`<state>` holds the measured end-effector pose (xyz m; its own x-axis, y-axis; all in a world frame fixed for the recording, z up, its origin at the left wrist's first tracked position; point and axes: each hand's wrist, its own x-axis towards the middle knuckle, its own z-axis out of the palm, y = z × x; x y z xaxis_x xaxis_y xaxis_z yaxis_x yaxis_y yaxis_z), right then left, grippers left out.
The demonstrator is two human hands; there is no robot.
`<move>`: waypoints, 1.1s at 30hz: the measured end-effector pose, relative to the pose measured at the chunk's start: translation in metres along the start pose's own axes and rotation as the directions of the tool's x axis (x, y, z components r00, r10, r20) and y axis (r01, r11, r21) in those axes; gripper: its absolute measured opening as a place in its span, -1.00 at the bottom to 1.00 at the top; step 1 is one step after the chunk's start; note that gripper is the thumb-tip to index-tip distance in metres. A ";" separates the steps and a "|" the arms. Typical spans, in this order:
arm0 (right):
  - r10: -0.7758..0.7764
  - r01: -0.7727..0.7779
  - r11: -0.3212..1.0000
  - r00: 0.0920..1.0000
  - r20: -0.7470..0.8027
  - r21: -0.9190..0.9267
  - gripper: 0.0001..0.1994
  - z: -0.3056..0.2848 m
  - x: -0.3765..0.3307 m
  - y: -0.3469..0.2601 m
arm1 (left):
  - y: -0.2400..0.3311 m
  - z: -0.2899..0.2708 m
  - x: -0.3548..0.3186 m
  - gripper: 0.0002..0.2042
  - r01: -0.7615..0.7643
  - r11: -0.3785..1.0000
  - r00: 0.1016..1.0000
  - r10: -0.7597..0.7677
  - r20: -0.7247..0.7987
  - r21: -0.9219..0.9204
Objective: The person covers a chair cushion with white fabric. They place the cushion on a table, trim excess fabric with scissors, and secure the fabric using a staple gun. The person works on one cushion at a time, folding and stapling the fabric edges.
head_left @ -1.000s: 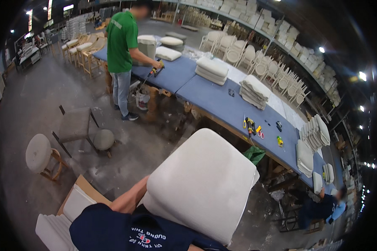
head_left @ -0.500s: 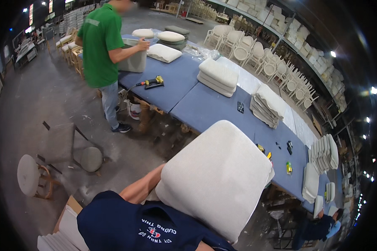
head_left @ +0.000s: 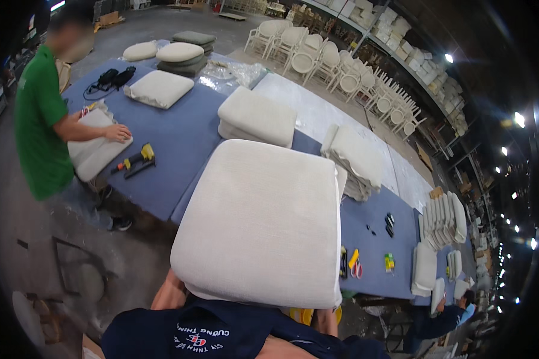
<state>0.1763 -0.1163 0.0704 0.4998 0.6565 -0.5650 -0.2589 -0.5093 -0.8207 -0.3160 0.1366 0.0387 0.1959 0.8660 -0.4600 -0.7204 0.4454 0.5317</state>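
Observation:
A stack of off-white fabric seat cushions point(head_left: 260, 221) fills the middle of the view, held up in front of my body at the table's near edge. Its top cushion is square with rounded corners, and the edge of another shows under it on the right. My left forearm point(head_left: 169, 293) reaches under the near left corner. At the near right corner, my right wrist point(head_left: 327, 320) goes beneath the stack. Both hands bear the load from below, their fingers hidden by it.
Cushion piles point(head_left: 257, 116) and folded covers point(head_left: 354, 158) lie on the blue table point(head_left: 182, 137). A staple gun point(head_left: 136, 160), scissors point(head_left: 356, 266) and black small items point(head_left: 390, 224) are there too. A green-shirted co-worker point(head_left: 42, 119) handles a cushion at left; another person point(head_left: 443, 323) works far right.
The cushion stack has moved left in view and turned nearly level, and my right wrist has come into sight. The green-shirted co-worker has laid the cushion piece down on the table.

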 end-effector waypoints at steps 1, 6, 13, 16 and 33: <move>-0.005 0.005 1.000 1.000 -0.001 -0.006 -0.29 -0.003 0.026 -0.027 | 0.000 0.014 0.023 -0.22 0.004 1.000 1.000 -0.004 -0.007 -0.003; -0.190 0.207 0.958 0.977 0.101 -0.196 -0.30 0.000 0.158 -0.231 | 0.008 0.116 0.152 -0.21 0.010 0.999 0.999 -0.009 0.045 -0.032; -0.513 0.706 0.627 0.693 0.507 -0.330 -0.31 0.135 0.360 -0.718 | 0.007 0.288 0.360 -0.20 -0.032 0.995 0.995 0.040 0.090 -0.098; -0.698 0.940 0.313 0.325 0.638 -0.137 -0.33 0.216 0.329 -0.868 | -0.003 0.354 0.432 -0.20 -0.067 0.977 0.988 0.093 0.123 -0.201; -0.988 0.611 -0.137 -0.137 0.066 -0.780 -0.40 0.326 0.435 -0.618 | 0.234 0.445 0.520 -0.43 -0.548 -0.513 0.357 0.571 0.739 0.661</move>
<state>0.2847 0.6655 0.3045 0.1326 0.4504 0.8829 0.9853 0.0372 -0.1670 -0.0863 0.7924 0.2406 0.1506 0.7317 0.6647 0.7017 -0.5528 0.4495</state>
